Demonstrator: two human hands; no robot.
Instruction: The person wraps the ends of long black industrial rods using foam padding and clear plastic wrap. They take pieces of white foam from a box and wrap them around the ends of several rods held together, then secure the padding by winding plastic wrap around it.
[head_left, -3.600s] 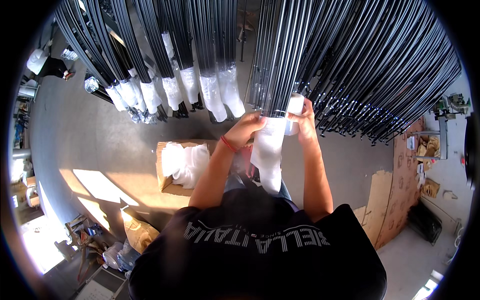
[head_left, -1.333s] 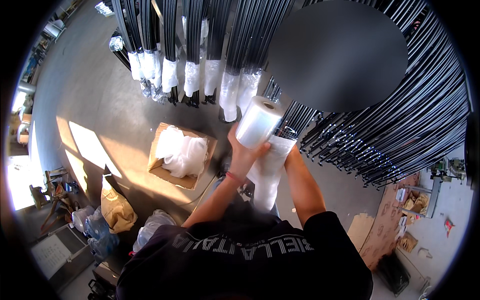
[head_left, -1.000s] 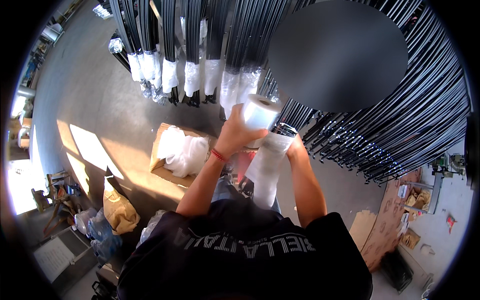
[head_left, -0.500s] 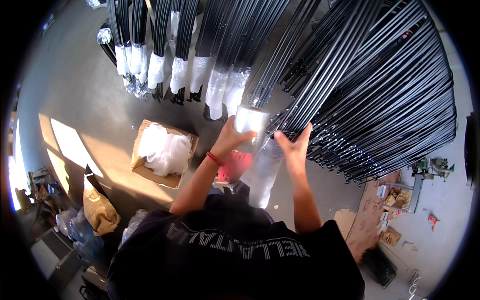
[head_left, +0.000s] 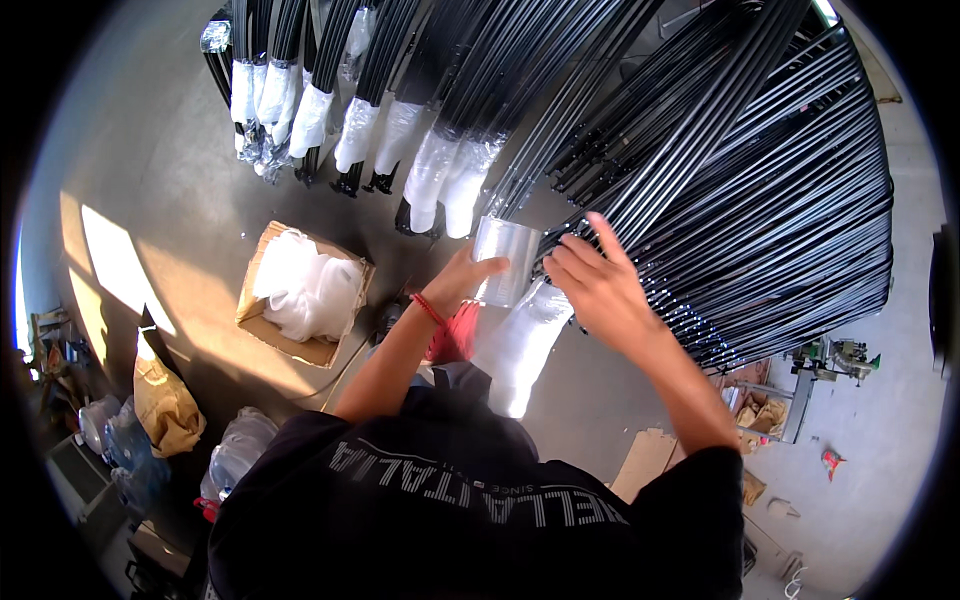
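Note:
My left hand (head_left: 470, 277) grips a roll of clear plastic film (head_left: 505, 258), thumb across its side. Just to its right, my right hand (head_left: 600, 285) lies over the near end of a bundle of black rods (head_left: 665, 175). Its fingers curl over the bundle, with one digit sticking out along the rods; the underside of this grip is hidden. Below the hands, a white translucent sleeve (head_left: 525, 345) covers the bundle's end and slants down toward my body. A red item (head_left: 455, 335) shows under my left wrist.
Several rod bundles (head_left: 400, 130) with white-wrapped ends stand along the far side. A large mass of loose black rods (head_left: 780, 210) fills the right. At left, a cardboard box (head_left: 322, 354) holds white sleeves (head_left: 305, 285); a brown paper bag (head_left: 168, 405) stands nearer.
My right hand has turned over and now crosses the bundle from the right, its fingers more curled. The film roll stays in my left hand. The whole view has shifted slightly.

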